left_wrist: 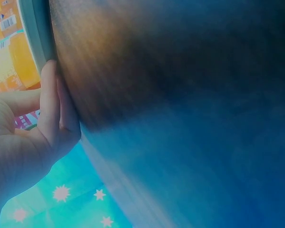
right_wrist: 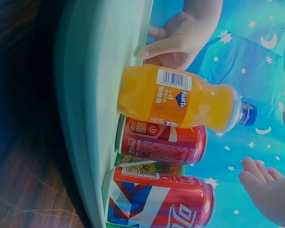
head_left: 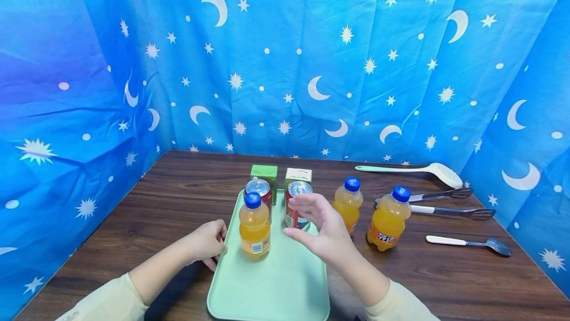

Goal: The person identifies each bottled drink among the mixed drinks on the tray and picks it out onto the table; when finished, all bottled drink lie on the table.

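A light green tray lies on the table. At its left edge my left hand grips the rim, with the thumb at the rim in the right wrist view and fingers along its outer side in the left wrist view. On the tray stands an orange Fanta bottle with a blue cap. Behind it are two red soda cans, the left can and the right can. Over the tray's right side my right hand is held with its fingers spread, holding nothing, overlapping the right can in the head view.
Two green cartons, the left carton and the right carton, stand behind the cans. Right of the tray are two more orange bottles. Farther right lie a pale ladle, two dark-headed utensils and a spoon.
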### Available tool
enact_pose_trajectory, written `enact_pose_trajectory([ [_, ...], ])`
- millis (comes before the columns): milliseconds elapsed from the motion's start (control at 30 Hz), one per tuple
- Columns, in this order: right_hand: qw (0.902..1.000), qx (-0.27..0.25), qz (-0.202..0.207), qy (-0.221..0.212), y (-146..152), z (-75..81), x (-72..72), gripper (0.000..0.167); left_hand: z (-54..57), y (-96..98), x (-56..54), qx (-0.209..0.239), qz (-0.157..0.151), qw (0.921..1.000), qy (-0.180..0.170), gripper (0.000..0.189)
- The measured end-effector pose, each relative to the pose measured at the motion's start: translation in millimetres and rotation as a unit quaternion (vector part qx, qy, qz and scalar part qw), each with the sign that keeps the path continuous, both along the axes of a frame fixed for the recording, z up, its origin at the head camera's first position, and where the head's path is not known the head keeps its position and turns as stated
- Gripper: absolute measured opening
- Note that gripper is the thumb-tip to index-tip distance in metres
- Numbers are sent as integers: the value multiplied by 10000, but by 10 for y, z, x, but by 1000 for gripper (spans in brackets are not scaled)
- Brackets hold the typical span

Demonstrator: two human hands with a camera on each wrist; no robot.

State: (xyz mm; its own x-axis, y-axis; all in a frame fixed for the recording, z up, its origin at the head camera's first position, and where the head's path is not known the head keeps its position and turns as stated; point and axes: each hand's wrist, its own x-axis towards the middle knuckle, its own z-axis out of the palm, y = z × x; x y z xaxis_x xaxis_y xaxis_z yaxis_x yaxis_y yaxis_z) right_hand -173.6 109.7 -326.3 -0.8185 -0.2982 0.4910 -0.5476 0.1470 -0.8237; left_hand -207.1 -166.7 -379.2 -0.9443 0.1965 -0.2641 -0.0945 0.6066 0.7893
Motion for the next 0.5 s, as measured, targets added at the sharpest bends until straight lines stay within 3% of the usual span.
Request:
enact_pose_trajectory([
  [500, 9999, -65, 41, -74, -99, -3, -35, 53, -4, -10, -18, 87, -104, 9999, -66, 23],
])
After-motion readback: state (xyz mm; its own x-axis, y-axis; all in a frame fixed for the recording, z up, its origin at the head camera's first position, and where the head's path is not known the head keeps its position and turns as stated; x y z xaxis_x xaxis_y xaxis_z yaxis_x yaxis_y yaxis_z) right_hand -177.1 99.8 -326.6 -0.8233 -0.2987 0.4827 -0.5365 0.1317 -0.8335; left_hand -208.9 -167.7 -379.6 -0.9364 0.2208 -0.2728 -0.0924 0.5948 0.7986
